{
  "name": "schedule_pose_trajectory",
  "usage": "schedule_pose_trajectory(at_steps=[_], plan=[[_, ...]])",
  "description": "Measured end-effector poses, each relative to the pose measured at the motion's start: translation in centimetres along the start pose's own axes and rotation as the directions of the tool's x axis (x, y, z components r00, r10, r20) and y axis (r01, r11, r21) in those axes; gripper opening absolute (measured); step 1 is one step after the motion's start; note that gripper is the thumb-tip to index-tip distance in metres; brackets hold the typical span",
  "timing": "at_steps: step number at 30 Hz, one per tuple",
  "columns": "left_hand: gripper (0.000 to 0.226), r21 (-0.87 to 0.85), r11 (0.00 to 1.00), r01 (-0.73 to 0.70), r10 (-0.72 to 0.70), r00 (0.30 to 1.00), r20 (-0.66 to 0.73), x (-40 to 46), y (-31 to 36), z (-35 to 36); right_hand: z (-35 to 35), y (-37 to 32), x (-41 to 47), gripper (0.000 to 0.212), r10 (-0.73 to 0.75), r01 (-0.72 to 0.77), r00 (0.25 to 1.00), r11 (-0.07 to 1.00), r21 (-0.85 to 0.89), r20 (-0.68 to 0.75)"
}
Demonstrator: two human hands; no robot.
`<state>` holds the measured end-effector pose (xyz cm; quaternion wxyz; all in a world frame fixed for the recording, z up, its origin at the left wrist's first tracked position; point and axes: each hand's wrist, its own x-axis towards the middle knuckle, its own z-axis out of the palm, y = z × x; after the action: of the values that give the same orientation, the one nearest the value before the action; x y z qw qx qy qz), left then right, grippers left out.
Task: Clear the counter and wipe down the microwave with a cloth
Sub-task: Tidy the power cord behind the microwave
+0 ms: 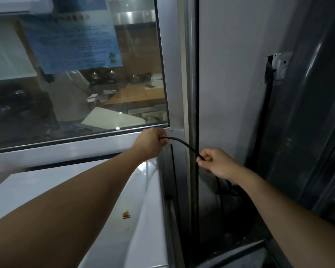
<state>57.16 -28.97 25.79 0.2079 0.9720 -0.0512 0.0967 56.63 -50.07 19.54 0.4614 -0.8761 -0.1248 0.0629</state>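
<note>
both hands (150, 145) (214, 163) grip a black cable (182, 145) (above the white microwave (104, 190)).

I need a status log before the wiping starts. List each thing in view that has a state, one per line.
left hand: fingers curled round the black cord, held up by the window frame.
right hand: pinches the same cord lower down.
black cord: held between both hands, bowed, not taut.
white appliance: top bare apart from a small sticker.
window: shut, blue notice stuck on the glass.
</note>
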Motion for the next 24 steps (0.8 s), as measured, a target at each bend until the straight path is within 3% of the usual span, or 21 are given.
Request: schedule_pose_trajectory(at_steps=[3, 5, 9, 14, 20, 24], plan=[[0.013, -0.072, 0.997, -0.003, 0.000, 0.999, -0.045, 0.1, -0.5, -0.9, -0.8, 1.2, -1.7, 0.012, 0.056, -0.057, 0.998, 0.998, -0.040, -0.007], [0.010, -0.113, 0.994, 0.001, -0.008, 0.998, -0.055, 0.0, -0.7, -1.2, -1.5, 1.4, -2.8, 0.015, 0.064, -0.069, 0.993, 0.996, -0.052, -0.094], [0.012, -0.128, 0.992, -0.018, 0.009, 0.998, -0.064, -0.3, -0.9, -1.3, -2.8, -0.4, -4.4, 0.026, 0.005, -0.022, 0.962, 0.998, -0.062, -0.274], [0.014, -0.189, 0.970, -0.152, 0.139, 0.987, -0.078, -1.1, 1.5, -2.6, -3.7, -4.7, -5.3, 0.016, -0.084, 0.046, 0.919, 0.993, -0.107, -0.384], [0.008, -0.161, 0.900, -0.406, 0.390, 0.913, -0.118, -2.1, 6.6, -4.7, -4.0, -9.3, -5.7, 0.021, -0.151, 0.078, 0.900, 0.979, -0.190, -0.408], [0.006, -0.166, 0.904, -0.394, 0.372, 0.916, -0.148, -2.4, 6.8, -5.8, -3.9, -9.7, -6.6, 0.015, -0.122, 0.070, 0.914, 0.987, -0.146, -0.387]])
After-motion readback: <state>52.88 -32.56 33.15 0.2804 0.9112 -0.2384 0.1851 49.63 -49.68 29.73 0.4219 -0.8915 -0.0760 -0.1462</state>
